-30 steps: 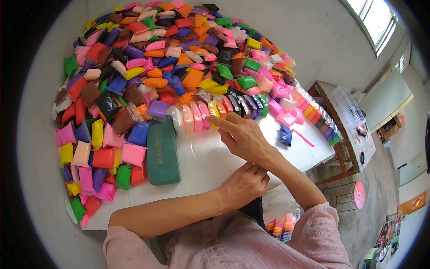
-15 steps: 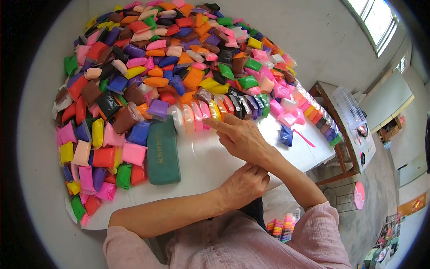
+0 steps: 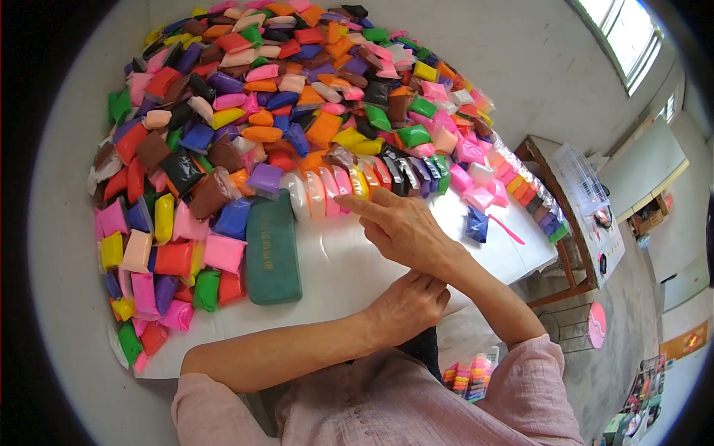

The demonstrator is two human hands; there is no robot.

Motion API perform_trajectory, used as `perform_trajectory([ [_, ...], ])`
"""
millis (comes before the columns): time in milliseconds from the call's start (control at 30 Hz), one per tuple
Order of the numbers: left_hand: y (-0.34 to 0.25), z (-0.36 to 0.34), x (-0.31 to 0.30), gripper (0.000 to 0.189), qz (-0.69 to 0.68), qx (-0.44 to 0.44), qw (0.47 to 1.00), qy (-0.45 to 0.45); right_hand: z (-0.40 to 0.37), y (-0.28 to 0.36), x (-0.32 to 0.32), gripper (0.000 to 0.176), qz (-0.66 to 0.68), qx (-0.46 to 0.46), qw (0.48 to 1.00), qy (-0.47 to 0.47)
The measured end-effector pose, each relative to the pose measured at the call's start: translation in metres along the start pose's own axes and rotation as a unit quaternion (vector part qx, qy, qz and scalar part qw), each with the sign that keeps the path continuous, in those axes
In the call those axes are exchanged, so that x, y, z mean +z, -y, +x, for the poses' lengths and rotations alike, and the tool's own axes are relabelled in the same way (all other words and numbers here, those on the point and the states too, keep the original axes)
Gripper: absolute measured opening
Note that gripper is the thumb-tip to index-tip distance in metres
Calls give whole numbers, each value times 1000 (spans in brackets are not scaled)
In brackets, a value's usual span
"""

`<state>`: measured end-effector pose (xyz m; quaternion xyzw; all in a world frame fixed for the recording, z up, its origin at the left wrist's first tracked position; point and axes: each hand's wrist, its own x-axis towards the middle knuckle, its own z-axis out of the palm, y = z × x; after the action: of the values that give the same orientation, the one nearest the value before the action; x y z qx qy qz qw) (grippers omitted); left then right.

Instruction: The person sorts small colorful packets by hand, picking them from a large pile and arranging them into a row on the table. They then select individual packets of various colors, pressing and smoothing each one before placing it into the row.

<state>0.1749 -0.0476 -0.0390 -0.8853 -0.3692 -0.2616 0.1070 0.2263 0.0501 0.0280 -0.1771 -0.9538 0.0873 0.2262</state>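
My right hand [image 3: 401,229] is over the table with its index finger stretched out and the other fingers curled. That fingertip is right at the front of a pink packet [image 3: 341,181] in a row of upright, clear-wrapped packets running from white through pink, yellow and red to black, purple and green. Below my right wrist, my left hand [image 3: 407,308] is closed, knuckles up, and overlaps the wrist in this view; its palm is hidden. A dark green case [image 3: 273,256] with gold lettering lies left of the row.
A large heap of colourful soft packets [image 3: 223,134] covers the back and left of the white table. Right of my hands lie a blue packet [image 3: 477,224] and a pink stick [image 3: 509,230]. A second packet row [image 3: 524,189] lines the right edge. Beyond stands a wooden table [image 3: 587,256].
The view has shifted very slightly. My right fingertip sits a touch further left along the row; my left hand keeps its pose.
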Motion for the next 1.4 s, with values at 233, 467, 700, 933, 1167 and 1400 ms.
perform_trajectory([
  [233, -3, -3, 5, 40, -36, -25, 999, -1, 7, 17, 6, 56, -9, -39, 998, 46],
  [467, -3, -3, 8, 40, -62, -30, 998, 10, 2, 15, 6, 56, 7, -8, 999, 52],
  [700, -1, -3, 7, 40, -62, -25, 998, 8, -9, 9, 3, 52, 3, 37, 999, 16],
  [933, -1, -2, 5, 38, -41, -17, 999, -8, -14, 6, 3, 49, 11, 58, 998, 4],
  [1167, -1, -1, 4, 36, -44, -20, 999, -6, -19, 2, 2, 48, 12, 86, 996, -4],
  [1400, 0, -1, 4, 33, -31, -9, 999, -12, -26, -9, 11, 48, 6, 87, 996, -30],
])
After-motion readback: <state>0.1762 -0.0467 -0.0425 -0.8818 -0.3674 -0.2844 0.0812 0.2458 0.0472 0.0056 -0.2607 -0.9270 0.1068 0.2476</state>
